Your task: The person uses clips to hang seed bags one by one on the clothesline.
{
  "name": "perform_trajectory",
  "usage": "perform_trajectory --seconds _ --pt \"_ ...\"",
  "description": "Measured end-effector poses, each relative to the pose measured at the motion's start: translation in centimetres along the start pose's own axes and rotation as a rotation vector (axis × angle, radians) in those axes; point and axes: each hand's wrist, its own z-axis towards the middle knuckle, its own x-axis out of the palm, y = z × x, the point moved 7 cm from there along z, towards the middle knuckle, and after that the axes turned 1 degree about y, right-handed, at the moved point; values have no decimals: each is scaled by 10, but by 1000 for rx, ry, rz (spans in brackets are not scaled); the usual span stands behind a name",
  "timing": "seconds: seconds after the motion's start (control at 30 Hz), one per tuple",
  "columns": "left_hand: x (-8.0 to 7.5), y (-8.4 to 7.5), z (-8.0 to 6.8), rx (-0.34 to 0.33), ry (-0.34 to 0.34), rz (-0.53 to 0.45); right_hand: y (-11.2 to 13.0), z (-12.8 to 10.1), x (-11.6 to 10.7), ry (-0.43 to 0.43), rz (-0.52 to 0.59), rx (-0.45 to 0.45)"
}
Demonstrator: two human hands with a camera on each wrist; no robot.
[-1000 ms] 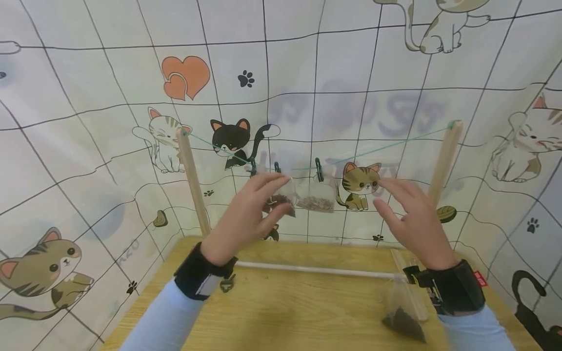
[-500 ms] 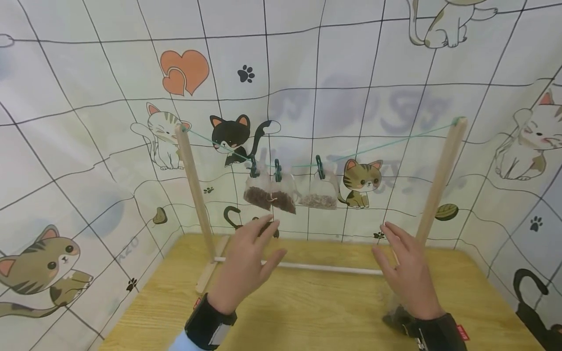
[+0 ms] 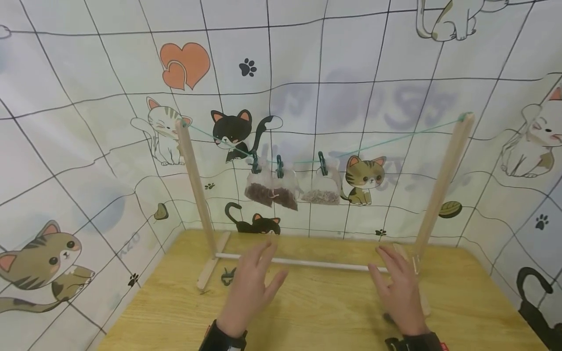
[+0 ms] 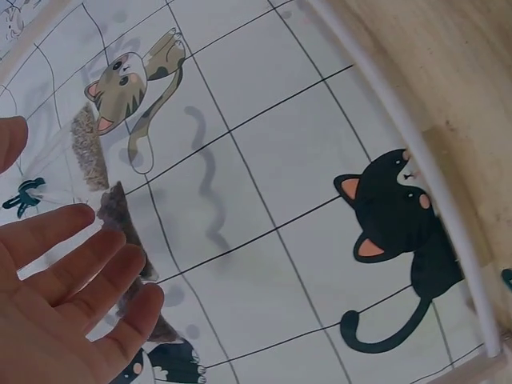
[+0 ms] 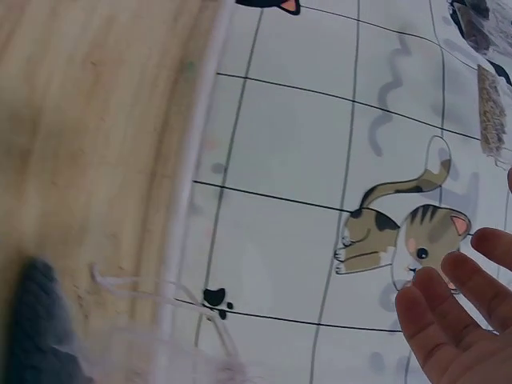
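Open air lies between the left hand point(image 3: 248, 292) and right hand point(image 3: 397, 292) above the wooden table point(image 3: 316, 312). Ahead, the white crossbar point(image 3: 303, 263) runs low across the path. Above it, three hanging bags point(image 3: 291, 187) fill the middle of the green string point(image 3: 395, 139); the uprights point(image 3: 195, 190) close both sides.

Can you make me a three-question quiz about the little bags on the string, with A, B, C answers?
1. Where do the small clear plastic bags hang?
A. on the thin green string
B. on the white rod
C. on the wooden table

2. How many dark green clips hold them?
A. one
B. three
C. five

3. What are the two hands doing?
A. pinching a bag
B. squeezing a clip
C. held open, holding nothing

Answers: 1 A, the bags dangle from the string between the wooden posts. 2 B, three clips show. 3 C, the left hand and right hand have spread fingers above the table.
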Motion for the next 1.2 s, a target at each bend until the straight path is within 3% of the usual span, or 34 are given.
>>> perform_trajectory --seconds 0.3,0.63,0.9,1.2 --pt "11 14 -16 -107 42 22 -7 -24 31 138 -49 147" --pt "22 47 -28 -246 81 9 4 -30 82 412 41 329" --pt "15 87 -41 -410 134 17 34 -27 121 538 195 380" --pt "12 114 -57 -465 154 51 64 -35 160 595 338 343"
